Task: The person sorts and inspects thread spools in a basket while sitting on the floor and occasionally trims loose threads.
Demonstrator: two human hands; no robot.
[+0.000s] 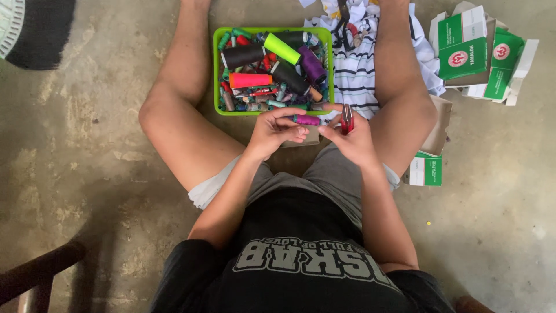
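Left hand: closed around purple thread spool, held just in front of the basket's near rim. Right hand: gripping small red snips, close beside the spool's end. Green basket: between the legs, packed with thread cones in black, lime, pink and purple. Striped cloth: heaped to the basket's right. Green-and-white boxes: on the concrete floor, beyond the right knee.

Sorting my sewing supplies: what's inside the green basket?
The green basket holds thread spools piled loosely: black, lime green, purple, neon pink, plus many small bobbins. Whatever lies beneath the top layer, and the basket's floor, is covered.
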